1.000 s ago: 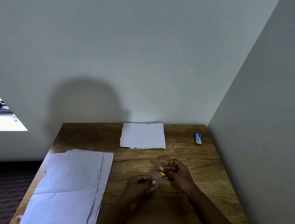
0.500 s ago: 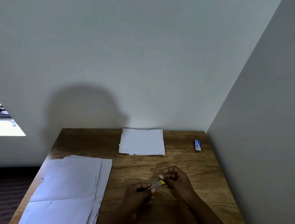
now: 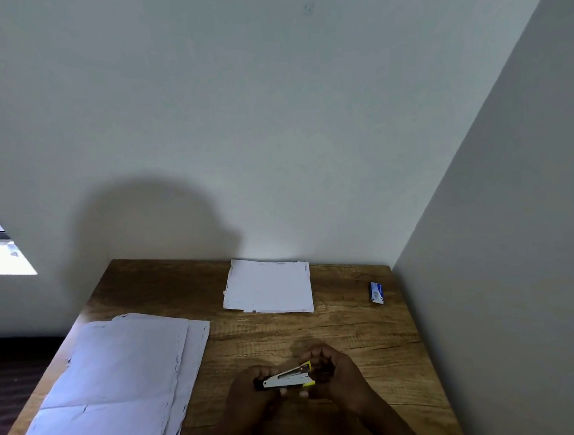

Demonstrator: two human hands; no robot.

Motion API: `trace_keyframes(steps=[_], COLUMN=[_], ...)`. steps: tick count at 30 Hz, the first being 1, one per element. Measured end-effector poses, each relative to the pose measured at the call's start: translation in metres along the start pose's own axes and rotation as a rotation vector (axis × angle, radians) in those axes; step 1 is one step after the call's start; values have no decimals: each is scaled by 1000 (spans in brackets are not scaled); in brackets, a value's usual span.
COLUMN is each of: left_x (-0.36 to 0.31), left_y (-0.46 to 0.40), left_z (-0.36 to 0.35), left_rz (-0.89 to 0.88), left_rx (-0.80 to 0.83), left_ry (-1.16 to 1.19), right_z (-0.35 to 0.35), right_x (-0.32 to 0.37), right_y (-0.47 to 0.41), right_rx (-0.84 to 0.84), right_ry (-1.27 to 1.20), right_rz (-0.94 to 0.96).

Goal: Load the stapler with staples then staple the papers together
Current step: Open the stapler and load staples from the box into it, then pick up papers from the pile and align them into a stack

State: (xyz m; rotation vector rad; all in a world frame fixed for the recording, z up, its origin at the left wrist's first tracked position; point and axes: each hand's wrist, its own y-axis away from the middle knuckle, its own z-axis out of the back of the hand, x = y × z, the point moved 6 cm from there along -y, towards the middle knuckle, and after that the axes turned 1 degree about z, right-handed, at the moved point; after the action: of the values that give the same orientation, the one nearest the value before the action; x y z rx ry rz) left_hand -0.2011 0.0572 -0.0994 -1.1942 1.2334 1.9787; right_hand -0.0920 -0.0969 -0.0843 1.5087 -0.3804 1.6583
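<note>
Wooden bench [image 3: 356, 332] sitting in grey-walled corner, both hands' grip clamping stapler [image 3: 286, 379], left hand [image 3: 254, 388], right hand [image 3: 329, 373], papers [image 3: 113, 385] lying left

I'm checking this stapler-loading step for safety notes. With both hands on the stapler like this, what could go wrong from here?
1. The small yellow-and-black stapler is gripped by the left hand and right hand with its top hinged up; fingers curled close beneath might get pinched if it snaps closed.
2. The small blue-and-white staple box lies far off by the right wall, so reaching for it could mean letting go with one hand.
</note>
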Motion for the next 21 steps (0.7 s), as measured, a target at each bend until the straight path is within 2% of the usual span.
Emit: trace_keyframes(steps=[6, 9, 15, 21], left_x=[-8, -11, -11, -7], left_y=[-2, -1, 4, 2], left_z=[1, 1, 1, -6], left_rz=[-170, -246, -311, -392], left_rx=[-1, -2, -48, -16], left_ry=[-263, -396, -496, -579], right_z=[-1, -2, -4, -10], right_x=[1, -1, -2, -4], right_y=[5, 6, 8, 10], right_rx=[-24, -62, -90, -21], right_ry=[187, 206, 317, 521], right_rz=[50, 90, 135, 212])
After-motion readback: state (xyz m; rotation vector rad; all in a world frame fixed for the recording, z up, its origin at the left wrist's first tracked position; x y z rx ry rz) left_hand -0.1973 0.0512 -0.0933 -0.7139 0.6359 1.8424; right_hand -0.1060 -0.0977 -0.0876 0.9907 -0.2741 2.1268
